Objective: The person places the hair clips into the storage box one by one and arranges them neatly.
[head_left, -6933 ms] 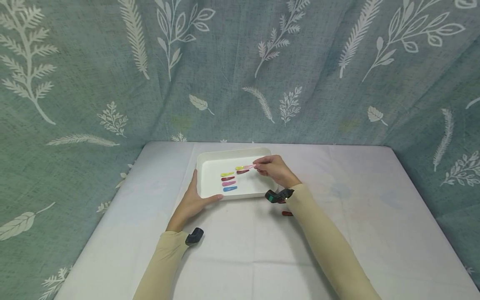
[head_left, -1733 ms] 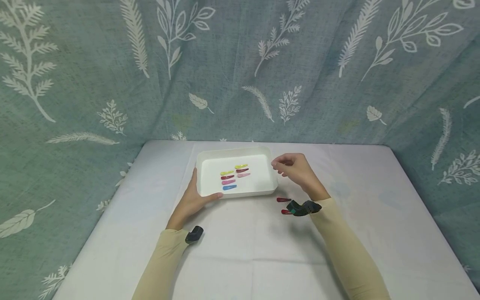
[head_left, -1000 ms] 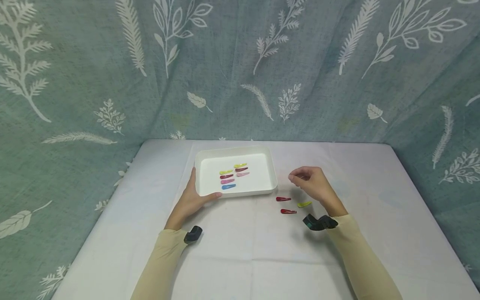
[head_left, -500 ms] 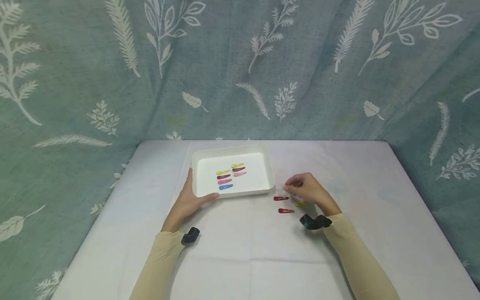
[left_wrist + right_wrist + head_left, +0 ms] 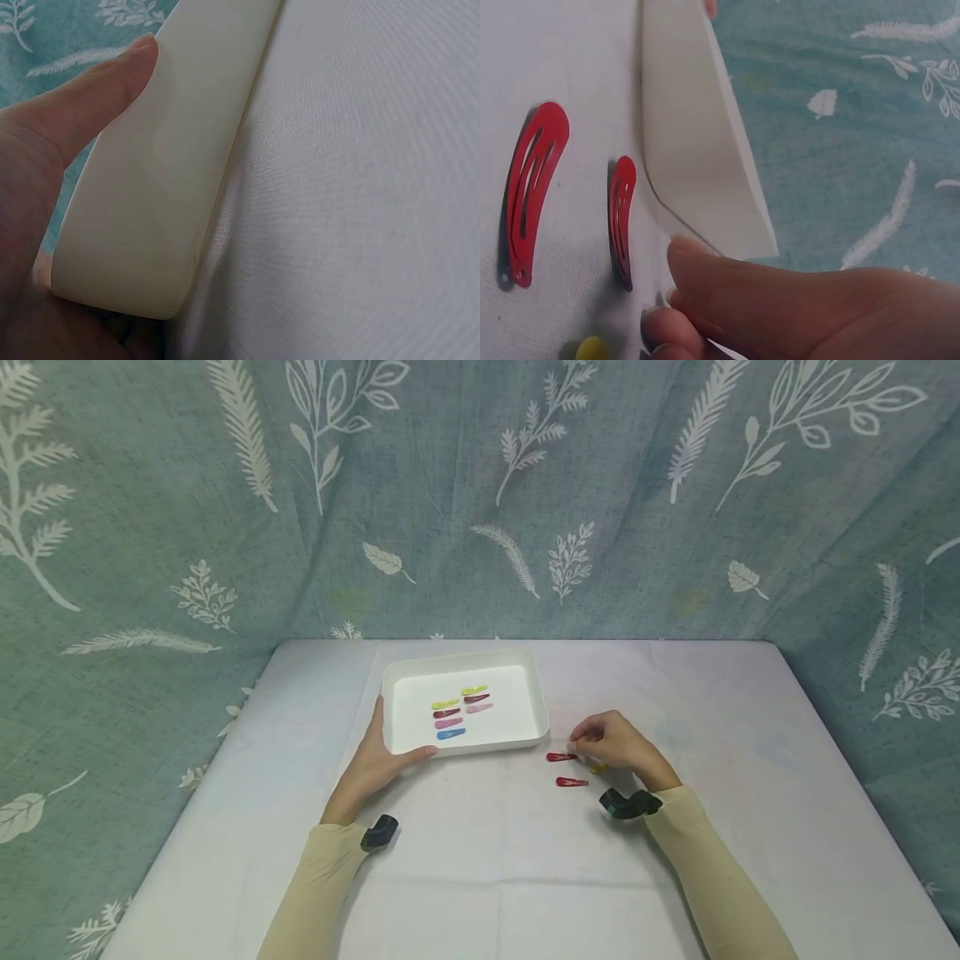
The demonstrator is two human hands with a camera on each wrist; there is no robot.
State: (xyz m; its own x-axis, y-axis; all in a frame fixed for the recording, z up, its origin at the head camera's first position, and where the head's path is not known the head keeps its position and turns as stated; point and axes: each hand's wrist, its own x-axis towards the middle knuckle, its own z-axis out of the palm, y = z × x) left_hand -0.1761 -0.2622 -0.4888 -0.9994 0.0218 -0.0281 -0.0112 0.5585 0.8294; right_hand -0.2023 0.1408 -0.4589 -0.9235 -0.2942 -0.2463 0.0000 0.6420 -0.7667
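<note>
My left hand (image 5: pixel 378 764) holds the white tray (image 5: pixel 542 710) at its near left corner, thumb along the front rim and fingers at the left side. In the left wrist view the thumb (image 5: pixel 112 82) lies against the tray wall. Snap hair clips in yellow, red, pink and blue lie inside in two columns. My right hand (image 5: pixel 615 745) is low over the table, fingertips right at the narrow end of a red hair clip (image 5: pixel 559 757). In the right wrist view a gap shows between that clip (image 5: pixel 621 217) and the loosely bent fingers.
A second red hair clip (image 5: pixel 572 782) lies nearer me on the white cloth. A yellow hair clip (image 5: pixel 597 769) is partly hidden under the right hand. Behind the table (image 5: pixel 450 893) hangs a green leaf-patterned curtain (image 5: pixel 450 502).
The pink clip that the right hand held earlier now lies in the tray's right column. That hand has left the tray and come down to the red clip. The left hand keeps its hold.
</note>
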